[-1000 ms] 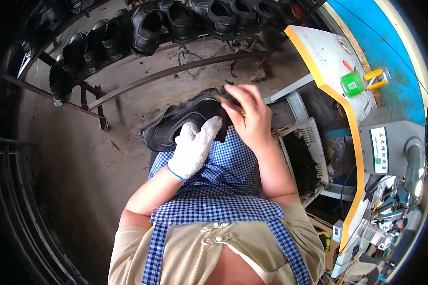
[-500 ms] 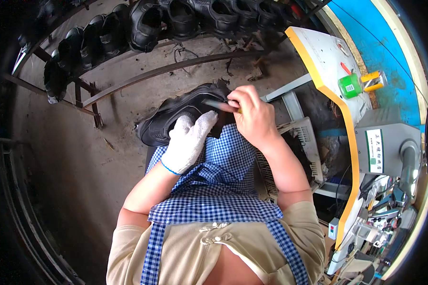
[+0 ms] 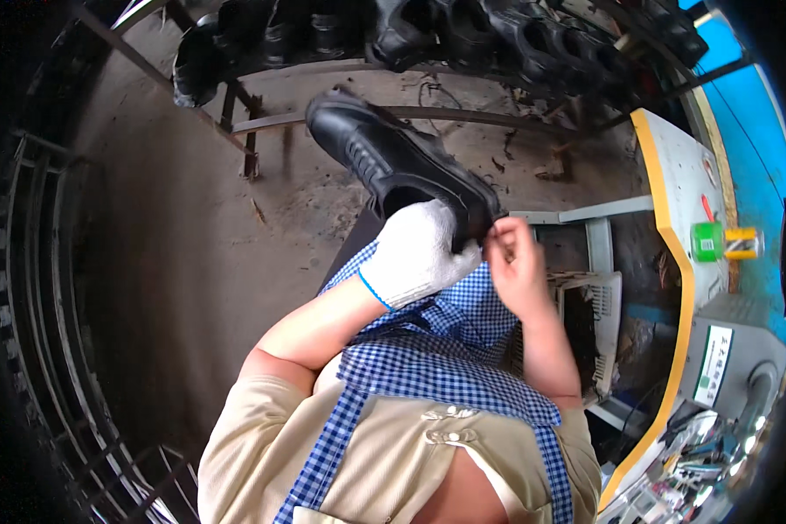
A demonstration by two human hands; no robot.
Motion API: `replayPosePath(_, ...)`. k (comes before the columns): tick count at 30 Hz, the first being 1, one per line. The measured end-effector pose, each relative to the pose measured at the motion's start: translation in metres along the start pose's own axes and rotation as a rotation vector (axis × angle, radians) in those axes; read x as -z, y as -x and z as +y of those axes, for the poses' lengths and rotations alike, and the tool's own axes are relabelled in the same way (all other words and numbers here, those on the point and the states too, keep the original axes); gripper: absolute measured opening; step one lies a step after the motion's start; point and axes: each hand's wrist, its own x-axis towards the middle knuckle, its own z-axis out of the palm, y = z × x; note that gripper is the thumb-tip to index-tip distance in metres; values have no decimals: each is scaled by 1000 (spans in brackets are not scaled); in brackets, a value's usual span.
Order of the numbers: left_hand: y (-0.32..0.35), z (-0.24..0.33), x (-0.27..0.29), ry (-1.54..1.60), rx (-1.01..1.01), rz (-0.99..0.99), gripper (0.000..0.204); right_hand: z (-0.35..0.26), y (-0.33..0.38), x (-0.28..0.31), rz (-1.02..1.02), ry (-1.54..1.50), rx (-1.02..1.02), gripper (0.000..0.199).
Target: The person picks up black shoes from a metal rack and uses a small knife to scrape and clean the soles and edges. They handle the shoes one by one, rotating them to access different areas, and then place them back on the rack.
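Observation:
A black lace-up style shoe point(image 3: 380, 157) is held above my lap, its toe pointing up and to the left. My left hand point(image 3: 419, 253), in a white knit glove with a blue cuff edge, grips the shoe at its heel and opening. My bare right hand point(image 3: 517, 262) is at the heel end, beside the sole edge. Its fingertips are pinched together there; what they hold is too small and blurred to make out. A blue checked apron point(image 3: 437, 358) covers my lap under both hands.
A metal rack point(image 3: 341, 115) with a row of black shoes point(image 3: 402, 35) stands ahead. On the right is a white, yellow-edged table point(image 3: 672, 166) with a green jar point(image 3: 706, 242) and a grey machine point(image 3: 742, 349). Below it sits a pale plastic crate point(image 3: 604, 332). Metal bars point(image 3: 52, 288) are at left.
The shoe has swung round, its toe now away from me. My left hand has shifted to its heel. My right hand moved down to the heel edge; its pointed metal tool no longer shows.

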Motion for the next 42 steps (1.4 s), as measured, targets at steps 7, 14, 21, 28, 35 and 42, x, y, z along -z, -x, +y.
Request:
replayPosePath(7, 22, -51, -25, -202, 203, -150, 30, 90, 43, -93, -138, -660, -443, 18)
replayPosePath(14, 35, -53, -33, -274, 312, -203, 34, 94, 57, -106, -22, -870, -583, 19)
replayPosePath(21, 40, -58, -42, -298, 335, -201, 36, 97, 66, -113, -4, -758, -409, 16)
replayPosePath(28, 37, -64, -51, -348, 424, -267, 38, 95, 73, -109, 5, -800, -271, 19)
replayPosePath(35, 29, -48, -38, -380, 582, -407, 51, 12, 50, -10, 336, -903, 228, 23)
replayPosePath(42, 34, -99, 21, 241, 551, -307, 65, 85, -11, 0, 193, 68, -192, 36)
